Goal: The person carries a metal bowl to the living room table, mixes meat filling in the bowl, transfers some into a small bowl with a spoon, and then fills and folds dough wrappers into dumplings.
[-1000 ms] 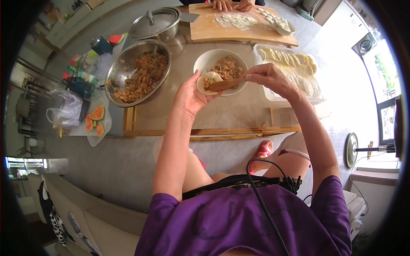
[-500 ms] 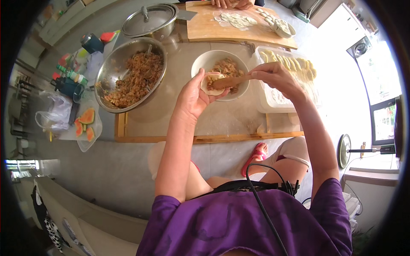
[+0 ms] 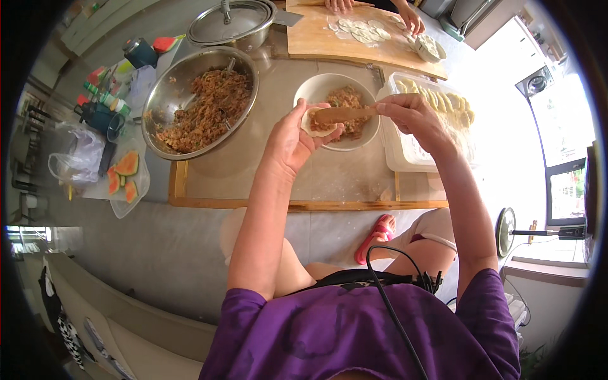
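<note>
My left hand (image 3: 294,136) cups a round dough wrapper (image 3: 309,126) with some filling on it, near the rim of a white bowl (image 3: 303,87) of meat filling (image 3: 351,96). My right hand (image 3: 405,117) grips a wooden spatula (image 3: 342,114), whose flat end presses into the wrapper. To the left sits a large steel bowl (image 3: 152,95) of the same reddish-brown filling (image 3: 209,107), with a utensil in it. On the right, partly behind my right hand, a translucent plastic tub (image 3: 405,166) holds rows of folded dumplings (image 3: 443,101) on white flour.
At the far side a co-worker's hands (image 3: 413,22) work over a wooden board (image 3: 316,38) with wrappers and a small bowl (image 3: 430,56). A lidded steel pot (image 3: 228,31) stands upper left; watermelon slices (image 3: 126,164), a bag (image 3: 82,158) and bottles crowd the left side. A fan (image 3: 505,231) stands right.
The spatula has shifted and sits flatter across the wrapper, whose face is more hidden by my left hand. The co-worker's right hand has moved rightward toward the small bowl. The view has shifted slightly.
</note>
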A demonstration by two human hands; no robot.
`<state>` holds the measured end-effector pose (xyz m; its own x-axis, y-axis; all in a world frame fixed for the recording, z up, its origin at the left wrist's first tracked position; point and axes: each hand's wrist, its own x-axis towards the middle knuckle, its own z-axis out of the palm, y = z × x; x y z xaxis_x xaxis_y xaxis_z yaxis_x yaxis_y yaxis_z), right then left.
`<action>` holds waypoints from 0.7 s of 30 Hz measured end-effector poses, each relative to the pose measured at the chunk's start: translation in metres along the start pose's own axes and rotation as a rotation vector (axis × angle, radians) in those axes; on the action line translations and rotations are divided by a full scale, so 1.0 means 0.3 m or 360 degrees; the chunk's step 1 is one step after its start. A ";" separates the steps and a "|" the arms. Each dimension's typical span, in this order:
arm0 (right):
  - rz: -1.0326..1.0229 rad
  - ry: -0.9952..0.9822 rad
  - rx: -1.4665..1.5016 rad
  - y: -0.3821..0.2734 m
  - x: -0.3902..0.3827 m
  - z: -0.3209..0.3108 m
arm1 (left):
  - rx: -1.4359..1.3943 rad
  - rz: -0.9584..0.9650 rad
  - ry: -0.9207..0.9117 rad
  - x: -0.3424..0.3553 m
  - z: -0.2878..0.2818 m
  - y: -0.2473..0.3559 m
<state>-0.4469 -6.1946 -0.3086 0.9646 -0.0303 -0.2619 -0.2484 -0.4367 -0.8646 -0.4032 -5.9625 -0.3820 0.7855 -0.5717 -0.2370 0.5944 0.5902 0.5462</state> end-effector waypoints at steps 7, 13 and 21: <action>-0.0034 0.0047 -0.0176 -0.014 0.000 0.027 | -0.0044 0.0041 -0.0026 0.006 -0.002 -0.006; -0.0358 0.0325 -0.0354 -0.021 -0.059 -0.052 | -0.0220 0.0368 0.0195 0.019 -0.031 0.020; -0.0454 0.0563 -0.0860 -0.114 -0.146 0.074 | -0.0308 0.0624 0.0347 0.001 -0.064 0.039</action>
<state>-0.4824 -6.1584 -0.2770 0.9792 -0.0984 0.1777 0.0088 -0.8535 -0.5210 -0.3927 -5.9450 -0.3911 0.9620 -0.1649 -0.2175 0.2517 0.8442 0.4733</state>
